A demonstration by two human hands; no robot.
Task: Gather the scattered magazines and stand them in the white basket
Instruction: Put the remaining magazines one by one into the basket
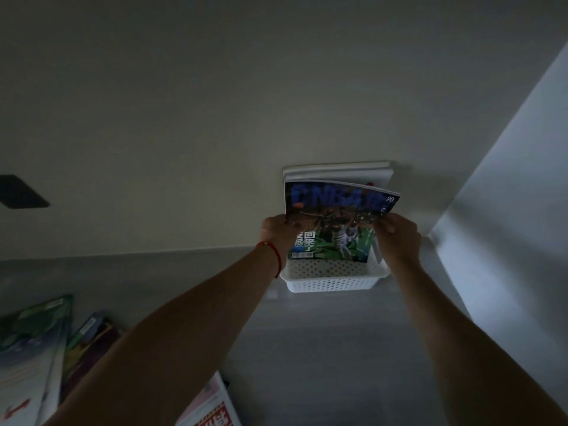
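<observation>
In the head view, a glossy basketball magazine with a blue title and green cover (333, 224) stood in the white perforated plastic basket (332, 279) on the grey tabletop (322, 348). The left hand (276, 233) and right hand (398, 236) each held a side edge in a pinching grip. White-edged magazines (338, 171) stood just behind.

A pale wall (215, 103) fills the far part of the scene above a grey table (338, 348). A dark rectangular plate (23, 192) sits on the wall at far left. On the right, a light slanted panel (522, 195) catches brighter light
</observation>
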